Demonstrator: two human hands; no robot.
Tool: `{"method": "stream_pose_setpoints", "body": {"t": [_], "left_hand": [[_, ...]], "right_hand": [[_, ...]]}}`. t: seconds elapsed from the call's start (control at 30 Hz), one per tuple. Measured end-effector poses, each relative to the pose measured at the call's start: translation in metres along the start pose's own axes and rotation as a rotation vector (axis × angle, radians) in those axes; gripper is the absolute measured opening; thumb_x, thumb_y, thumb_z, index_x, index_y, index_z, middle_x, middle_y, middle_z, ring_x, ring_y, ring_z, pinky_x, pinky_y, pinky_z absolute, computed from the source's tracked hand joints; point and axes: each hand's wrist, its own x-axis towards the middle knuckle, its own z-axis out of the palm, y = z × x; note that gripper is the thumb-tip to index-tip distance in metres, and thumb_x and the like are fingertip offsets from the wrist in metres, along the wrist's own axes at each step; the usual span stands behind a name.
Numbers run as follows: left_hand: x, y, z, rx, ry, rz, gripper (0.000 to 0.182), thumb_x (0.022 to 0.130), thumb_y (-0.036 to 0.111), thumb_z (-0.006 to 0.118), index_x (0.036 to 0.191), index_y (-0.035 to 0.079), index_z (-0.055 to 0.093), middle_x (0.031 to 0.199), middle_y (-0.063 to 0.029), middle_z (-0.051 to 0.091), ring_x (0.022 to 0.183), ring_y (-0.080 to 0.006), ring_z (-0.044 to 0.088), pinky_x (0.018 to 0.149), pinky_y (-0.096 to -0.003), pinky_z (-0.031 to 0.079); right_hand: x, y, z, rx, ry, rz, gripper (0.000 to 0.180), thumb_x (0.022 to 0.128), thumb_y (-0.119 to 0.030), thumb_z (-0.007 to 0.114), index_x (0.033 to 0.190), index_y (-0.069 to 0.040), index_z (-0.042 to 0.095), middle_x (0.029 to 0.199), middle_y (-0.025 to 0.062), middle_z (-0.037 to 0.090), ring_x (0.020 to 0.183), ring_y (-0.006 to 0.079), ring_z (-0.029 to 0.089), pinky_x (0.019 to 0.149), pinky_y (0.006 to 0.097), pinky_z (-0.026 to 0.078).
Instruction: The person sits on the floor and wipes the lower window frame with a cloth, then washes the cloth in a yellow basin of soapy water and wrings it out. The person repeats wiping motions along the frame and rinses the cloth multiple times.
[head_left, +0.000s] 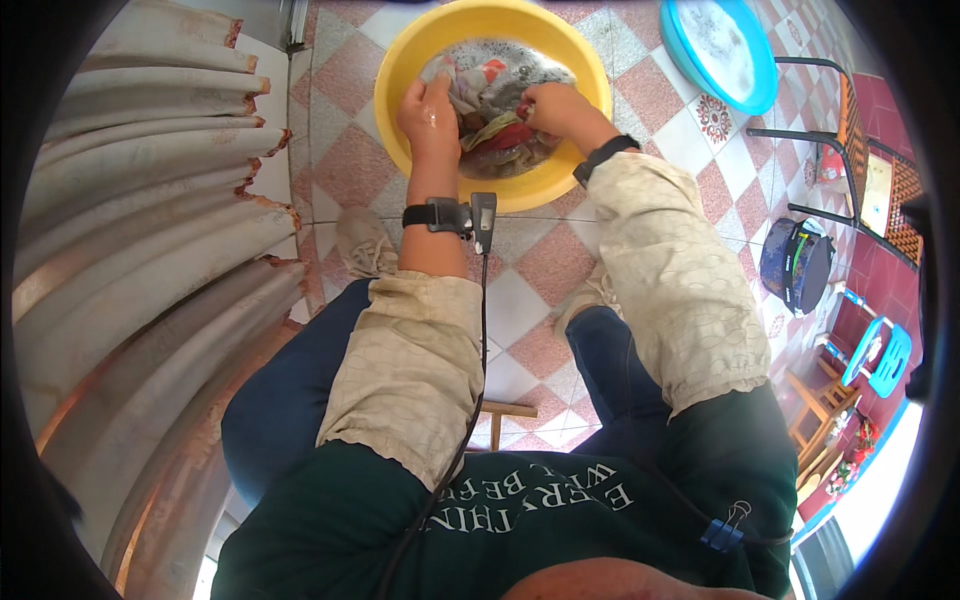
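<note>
A round yellow plastic basin (495, 199) stands on the tiled floor before me, holding soapy grey water and wet clothes. My left hand (429, 112), wet and with a little foam on it, grips a pale cloth with orange-red patches (471, 81) at the basin's left side. Over the right part of the basin, my right hand (556, 111) has its fingers closed on a small piece of dark red cloth (523, 111). Red and yellow-green garments (510, 136) lie bunched between and below the hands, partly in the water.
A blue basin (765, 90) of sudsy water stands at the upper right, beside a woven chair with black metal legs (844, 135). A dark round bag (796, 266) sits on the floor at right. Pale curtains (172, 180) hang along the left. A cable runs from my left wrist.
</note>
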Motion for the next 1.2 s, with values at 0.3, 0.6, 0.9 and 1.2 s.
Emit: {"method": "stream_pose_setpoints", "body": {"t": [0.3,0.6,0.9,1.2], "left_hand": [[-0.012,0.017,0.018,0.948,-0.431,0.186,0.035,0.079,0.032,0.061,0.085,-0.002,0.066,0.078,-0.0250,0.064,0.073,-0.0397,0.063,0.070,-0.0458,0.050],[-0.002,-0.039,-0.029,1.034,-0.075,-0.239,0.023,0.084,0.029,0.066,0.084,0.005,0.069,0.082,-0.0108,0.067,0.075,-0.0250,0.062,0.067,-0.0403,0.049],[-0.024,-0.062,-0.010,0.390,-0.147,-0.652,0.053,0.091,0.033,0.063,0.136,0.011,0.047,0.140,-0.0113,0.046,0.125,-0.0319,0.043,0.088,-0.0616,0.041],[-0.001,-0.072,-0.034,0.689,-0.261,-0.232,0.024,0.089,0.016,0.066,0.109,0.004,0.070,0.089,-0.0069,0.069,0.077,-0.0173,0.063,0.067,-0.0323,0.050]], "right_hand": [[-0.041,-0.041,-0.047,0.508,0.037,-0.309,0.068,0.073,-0.032,0.081,0.133,-0.010,0.060,0.119,0.0174,0.067,0.108,0.0226,0.064,0.092,0.0344,0.050],[-0.008,-0.023,0.000,-0.240,0.008,-0.127,0.021,0.077,-0.013,0.065,0.096,-0.010,0.071,0.097,0.0158,0.071,0.092,0.0366,0.067,0.080,0.0466,0.054],[0.012,-0.008,0.020,-0.082,0.266,-0.286,0.025,0.071,-0.023,0.074,0.092,-0.010,0.072,0.089,0.0194,0.069,0.084,0.0391,0.065,0.077,0.0465,0.052],[0.000,-0.011,-0.013,0.794,-0.226,0.245,0.040,0.079,-0.031,0.074,0.115,-0.014,0.066,0.105,0.0048,0.067,0.092,0.0184,0.062,0.077,0.0360,0.051]]}}
